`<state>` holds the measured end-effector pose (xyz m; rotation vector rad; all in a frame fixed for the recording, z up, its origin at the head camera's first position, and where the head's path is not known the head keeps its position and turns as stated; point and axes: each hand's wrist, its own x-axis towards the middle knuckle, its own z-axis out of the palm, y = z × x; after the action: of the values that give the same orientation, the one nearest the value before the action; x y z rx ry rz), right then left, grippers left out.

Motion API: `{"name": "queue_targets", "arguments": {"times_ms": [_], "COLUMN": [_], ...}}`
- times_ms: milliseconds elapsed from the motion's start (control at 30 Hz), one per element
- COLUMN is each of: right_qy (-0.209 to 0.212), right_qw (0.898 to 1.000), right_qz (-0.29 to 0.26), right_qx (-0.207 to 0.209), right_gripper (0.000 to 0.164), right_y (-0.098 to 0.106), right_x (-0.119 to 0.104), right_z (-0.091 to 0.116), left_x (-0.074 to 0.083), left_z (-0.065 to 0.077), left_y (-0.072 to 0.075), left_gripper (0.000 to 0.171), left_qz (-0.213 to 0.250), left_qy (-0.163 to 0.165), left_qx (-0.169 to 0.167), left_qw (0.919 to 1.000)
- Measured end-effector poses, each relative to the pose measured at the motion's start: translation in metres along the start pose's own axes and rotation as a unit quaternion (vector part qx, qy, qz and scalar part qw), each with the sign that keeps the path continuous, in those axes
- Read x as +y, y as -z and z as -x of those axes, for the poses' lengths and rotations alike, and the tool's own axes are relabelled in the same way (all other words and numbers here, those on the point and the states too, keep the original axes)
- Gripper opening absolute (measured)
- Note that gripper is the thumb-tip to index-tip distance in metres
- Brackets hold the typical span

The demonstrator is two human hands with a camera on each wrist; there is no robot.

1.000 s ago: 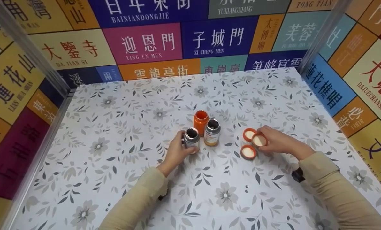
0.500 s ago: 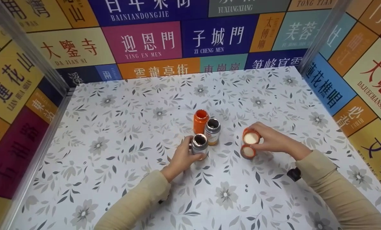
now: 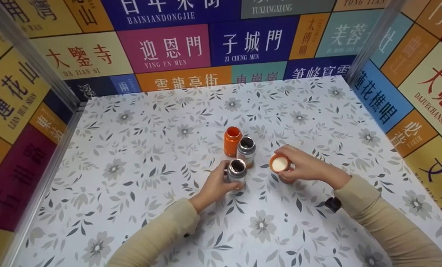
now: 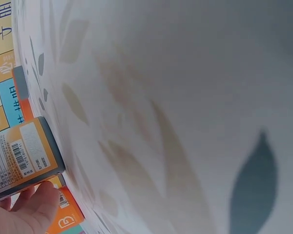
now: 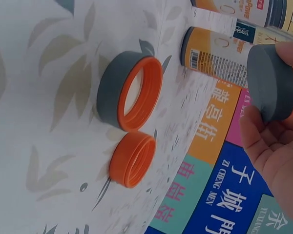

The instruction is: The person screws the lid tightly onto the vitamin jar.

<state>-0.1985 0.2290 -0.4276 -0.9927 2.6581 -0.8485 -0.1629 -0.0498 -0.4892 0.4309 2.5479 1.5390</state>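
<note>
My left hand (image 3: 217,183) holds an uncapped grey-necked bottle (image 3: 237,176) upright, its dark mouth facing up. In the left wrist view this bottle (image 4: 34,151) shows an orange and white label with a barcode. Right behind it stands a second uncapped grey-necked bottle (image 3: 247,148), beside an open orange bottle (image 3: 232,145). To the right, my right hand (image 3: 306,163) pinches a bottle cap (image 3: 280,164), grey outside with an orange rim, pale inside facing up. Below it, the right wrist view shows a grey cap (image 5: 112,90) and an orange cap (image 5: 122,163) lying on the table.
The table (image 3: 161,207) wears a white cloth with grey flowers and leaves. Panels with coloured blocks of lettering (image 3: 165,48) stand along its back and both sides, joined at the corners by clear strips (image 3: 376,37).
My left hand has slid its bottle right and nearer, in front of the other grey-necked one. The right hand has carried its cap left, over the caps on the table.
</note>
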Motion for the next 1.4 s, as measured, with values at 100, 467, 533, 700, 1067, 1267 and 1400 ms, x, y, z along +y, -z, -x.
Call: {"name": "queue_targets", "arguments": {"times_ms": [100,467,533,700,1067,1267,1400], "right_qy": [0.008,0.062,0.068,0.091,0.115,0.119,0.117], "right_qw": [1.0,0.997,0.996,0.993,0.986,0.99,0.993], "right_qz": [-0.006,0.043,0.051,0.07,0.12,0.073,0.028], "right_qx": [-0.001,0.009,0.007,-0.002,-0.011,-0.003,0.001], "right_gripper": [0.05,0.054,0.053,0.051,0.054,0.055,0.049], "right_y": [-0.001,-0.008,-0.008,-0.008,-0.007,-0.011,-0.016], "right_x": [-0.005,-0.026,-0.03,-0.039,-0.051,-0.055,-0.058], "right_z": [-0.004,-0.021,-0.025,-0.034,-0.042,-0.047,-0.052], "left_x": [0.0,-0.004,-0.005,-0.007,-0.01,-0.011,-0.012], "left_z": [0.0,-0.007,-0.008,-0.011,-0.017,-0.018,-0.019], "left_y": [-0.001,0.0,0.0,0.002,0.004,0.005,0.006], "left_gripper": [0.066,0.068,0.069,0.069,0.068,0.067,0.066], "left_qz": [0.001,0.003,0.003,0.007,0.008,-0.001,0.0], "left_qy": [-0.004,-0.016,-0.012,-0.012,-0.011,-0.014,-0.015], "left_qx": [-0.002,-0.028,-0.035,-0.048,-0.068,-0.074,-0.075], "left_qw": [1.0,0.9995,0.9993,0.9988,0.9976,0.9971,0.9971]}}
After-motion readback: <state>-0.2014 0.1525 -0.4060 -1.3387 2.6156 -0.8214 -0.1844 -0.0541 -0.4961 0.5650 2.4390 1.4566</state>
